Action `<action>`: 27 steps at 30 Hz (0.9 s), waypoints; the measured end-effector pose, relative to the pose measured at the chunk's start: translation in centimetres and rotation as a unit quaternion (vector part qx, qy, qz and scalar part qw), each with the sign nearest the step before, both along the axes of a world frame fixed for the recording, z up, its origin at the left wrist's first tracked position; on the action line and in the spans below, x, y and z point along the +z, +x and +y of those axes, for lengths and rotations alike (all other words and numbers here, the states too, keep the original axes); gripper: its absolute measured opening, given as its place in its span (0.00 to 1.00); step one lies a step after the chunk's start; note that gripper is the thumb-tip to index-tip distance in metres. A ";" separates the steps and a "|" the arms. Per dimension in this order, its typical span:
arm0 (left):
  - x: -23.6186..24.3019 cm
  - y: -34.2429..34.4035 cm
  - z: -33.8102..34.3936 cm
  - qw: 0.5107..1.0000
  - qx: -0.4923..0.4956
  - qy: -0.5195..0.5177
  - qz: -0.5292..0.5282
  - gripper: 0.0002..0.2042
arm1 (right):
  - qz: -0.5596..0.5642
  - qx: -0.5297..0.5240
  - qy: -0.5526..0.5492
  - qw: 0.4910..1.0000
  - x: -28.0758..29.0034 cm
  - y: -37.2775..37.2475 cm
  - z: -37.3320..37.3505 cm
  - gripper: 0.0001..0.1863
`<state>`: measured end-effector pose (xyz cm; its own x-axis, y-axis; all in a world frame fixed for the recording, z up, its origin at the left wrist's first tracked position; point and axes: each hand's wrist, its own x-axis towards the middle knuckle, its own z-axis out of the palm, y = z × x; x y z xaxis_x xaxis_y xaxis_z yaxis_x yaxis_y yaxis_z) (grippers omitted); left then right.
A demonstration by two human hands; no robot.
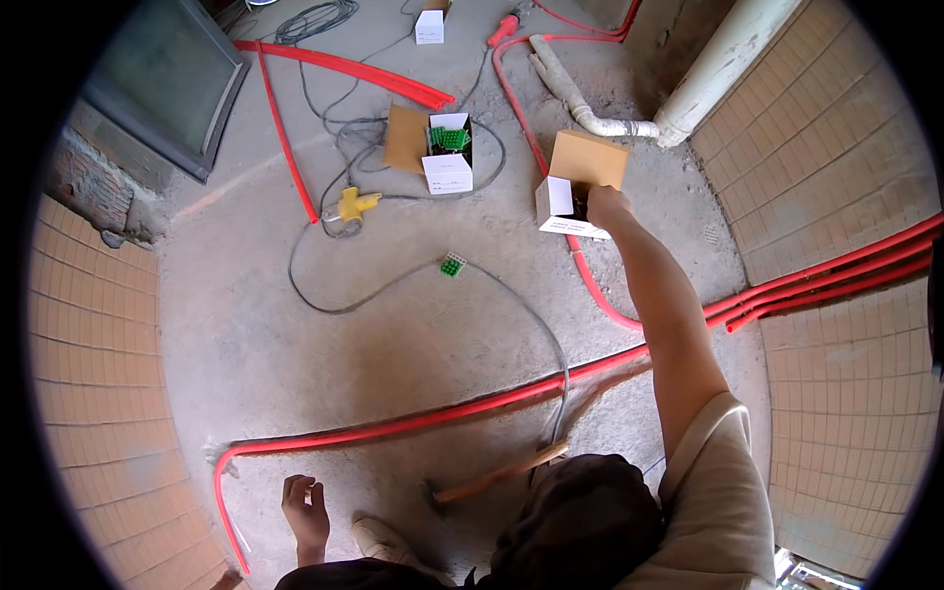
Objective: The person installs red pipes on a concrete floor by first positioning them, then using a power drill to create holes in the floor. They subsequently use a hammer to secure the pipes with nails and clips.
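Observation:
My right hand (607,208) reaches far out to an open white cardboard box (556,206) with a brown inner lid. Its fingers dip in at the box's edge, by some dark contents, and are hidden there. Low on the left, my left hand (307,509) hangs above the floor with its fingers loosely bent and apart, nothing in it. A wooden-handled hammer (501,473) lies near my feet. Further off, a second open white box (449,175) contains green pieces (449,138). A small green-and-white block (452,265) sits on the floor beside a grey cable.
A long red conduit (393,429) crosses the floor before me; more red pipes (826,275) run along the right wall. Grey cable (339,312) loops around a yellow power tool (354,205). A white drainpipe (723,74) and a third box (431,25) stand further back.

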<state>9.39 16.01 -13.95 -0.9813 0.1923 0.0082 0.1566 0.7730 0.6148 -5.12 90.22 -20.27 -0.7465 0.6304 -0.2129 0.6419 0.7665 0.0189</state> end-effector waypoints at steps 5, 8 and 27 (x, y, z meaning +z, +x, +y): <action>0.7 1.5 1.8 0.999 -0.014 -0.024 -0.043 0.06 | -0.002 0.129 0.029 0.991 1.0 0.9 0.5 0.12; 1.9 1.8 3.5 0.996 -0.052 -0.035 -0.068 0.06 | 0.088 0.088 -0.043 0.991 1.1 2.8 0.5 0.11; 4.4 -0.1 12.0 0.978 -0.142 -0.017 -0.149 0.07 | 0.119 0.013 -0.095 0.988 -1.7 2.1 0.3 0.17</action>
<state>9.26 27.97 -9.51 -0.8461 0.4533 -0.2804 0.1866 0.7446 0.6409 -2.97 90.48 -21.93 -0.8051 0.5758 -0.1422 0.5909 0.7581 -0.2758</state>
